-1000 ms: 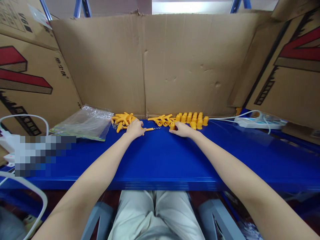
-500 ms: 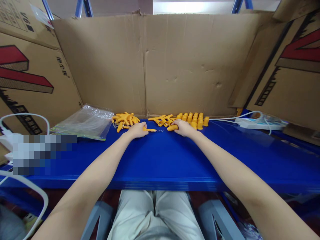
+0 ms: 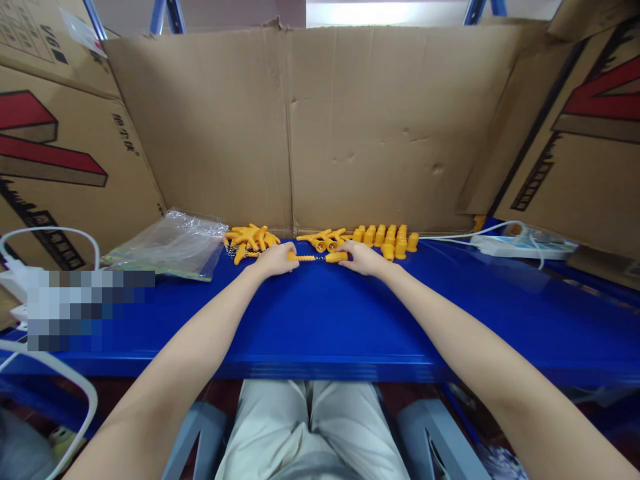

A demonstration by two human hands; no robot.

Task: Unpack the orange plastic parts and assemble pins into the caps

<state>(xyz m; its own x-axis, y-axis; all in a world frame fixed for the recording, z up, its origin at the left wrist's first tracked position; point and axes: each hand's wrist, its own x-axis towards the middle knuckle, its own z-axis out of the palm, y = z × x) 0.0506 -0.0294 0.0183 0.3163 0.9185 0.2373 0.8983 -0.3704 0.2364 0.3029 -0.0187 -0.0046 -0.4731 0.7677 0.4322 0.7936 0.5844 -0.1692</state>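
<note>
My left hand [image 3: 277, 260] is closed on a thin orange stem piece [image 3: 299, 257] that points right along the blue table [image 3: 320, 320]. My right hand [image 3: 364, 259] pinches a small orange cap [image 3: 337, 257] lying on its side, its end almost touching the stem's tip. Behind my left hand lies a heap of orange T-shaped pieces with small chains [image 3: 250, 237]. Between the hands at the back lie a few more orange pieces [image 3: 324, 239]. Several upright orange caps [image 3: 387, 237] stand behind my right hand.
Cardboard sheets [image 3: 320, 127] wall the table at the back and both sides. A clear plastic bag [image 3: 173, 245] lies at the left. A white power strip with its cable [image 3: 517, 245] lies at the right. White cables [image 3: 45, 235] loop at the far left.
My right hand took an orange cap from near the row and brought it left toward the stem. My left hand drew the stem out to the right. The two pieces have come close together.
</note>
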